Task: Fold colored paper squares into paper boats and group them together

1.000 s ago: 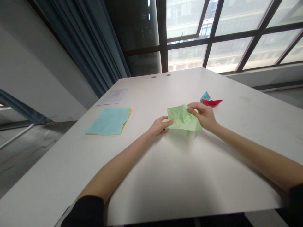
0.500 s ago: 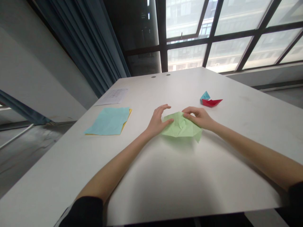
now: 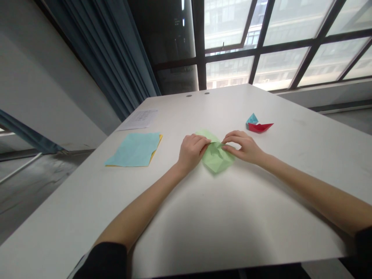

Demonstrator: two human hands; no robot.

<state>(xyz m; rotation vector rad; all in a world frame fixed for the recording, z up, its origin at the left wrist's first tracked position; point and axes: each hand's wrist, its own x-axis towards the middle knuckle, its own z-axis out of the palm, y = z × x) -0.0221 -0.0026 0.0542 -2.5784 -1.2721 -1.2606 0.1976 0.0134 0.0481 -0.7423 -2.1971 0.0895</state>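
Observation:
A creased light green paper [image 3: 216, 159] lies on the white table [image 3: 221, 217], partly folded into a rough diamond. My left hand [image 3: 191, 151] rests on its left part with the fingers curled over the fold. My right hand [image 3: 242, 146] pinches the paper's upper right edge between thumb and fingers. Both hands meet near the middle of the paper.
A light blue sheet [image 3: 133, 148] over a yellow one lies to the left. A white printed sheet [image 3: 139, 118] sits behind it. A red paper boat [image 3: 259, 126] and a small blue folded piece [image 3: 251, 118] stand to the right. Windows and a dark curtain lie beyond the table's far edge.
The green paper has come down from the air onto the table and been folded smaller. My left hand has moved on top of it and both hands have drawn together.

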